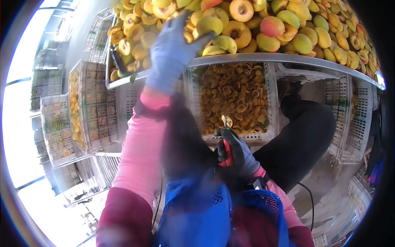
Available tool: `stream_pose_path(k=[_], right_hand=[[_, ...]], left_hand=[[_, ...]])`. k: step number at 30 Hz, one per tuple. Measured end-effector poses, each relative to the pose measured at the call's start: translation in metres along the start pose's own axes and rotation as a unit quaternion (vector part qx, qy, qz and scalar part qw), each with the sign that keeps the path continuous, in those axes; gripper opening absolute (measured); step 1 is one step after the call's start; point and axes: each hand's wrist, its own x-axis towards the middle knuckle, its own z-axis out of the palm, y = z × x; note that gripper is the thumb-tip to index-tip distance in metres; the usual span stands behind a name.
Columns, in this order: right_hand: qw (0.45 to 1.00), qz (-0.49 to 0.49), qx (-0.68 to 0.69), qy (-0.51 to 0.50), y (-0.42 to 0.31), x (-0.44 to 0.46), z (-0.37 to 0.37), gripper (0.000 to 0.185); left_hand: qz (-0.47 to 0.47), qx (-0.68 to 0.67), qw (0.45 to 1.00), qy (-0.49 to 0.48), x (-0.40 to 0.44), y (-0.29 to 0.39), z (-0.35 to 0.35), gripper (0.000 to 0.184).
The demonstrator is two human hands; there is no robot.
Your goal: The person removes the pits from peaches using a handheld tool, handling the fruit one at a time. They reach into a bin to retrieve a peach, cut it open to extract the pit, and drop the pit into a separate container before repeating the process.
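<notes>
Clock centred on the right hand. Right hand (238, 154): fingers wrapped round a red-handled tool (226, 152), yellow scrap (228, 120) at its tip. Crate (272, 103) at 12 o'clock, loaded with brown-orange scraps (234, 96). Beyond, also spanning 10 to 2: tray (263, 57) heaped with fruit (238, 33), many pieces halved. Left hand (177, 43) at 11: unclenched, thumb and fingers spread over the heap; blurred, can't tell what it touches. Halves should be light, firm-ish but bruisable; cut faces likely wet and slippery. Grip opposite skin sides, thumb against fingertips, light squeeze, keep off the cut face.
</notes>
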Motion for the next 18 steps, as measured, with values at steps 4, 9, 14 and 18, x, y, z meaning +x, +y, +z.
stream_pose_path(k=[4,9,14,18], right_hand=[[0.995,-0.063,-0.061,0.04,0.005,0.011,-0.006,0.038],[0.993,-0.1,-0.035,0.06,-0.012,0.002,-0.007,0.035],[0.959,-0.138,0.123,-0.216,-0.052,-0.015,0.022,0.032],[0.982,-0.146,-0.121,0.003,-0.053,0.008,0.025,0.035]], left_hand=[[0.074,0.081,0.994,-0.024,0.021,0.01,0.026,0.07],[0.018,-0.126,0.991,0.034,0.006,0.003,0.012,0.05],[-0.129,-0.58,0.799,-0.091,-0.093,0.036,-0.008,0.033],[-0.107,-0.439,0.891,-0.047,-0.134,0.028,-0.001,0.037]])
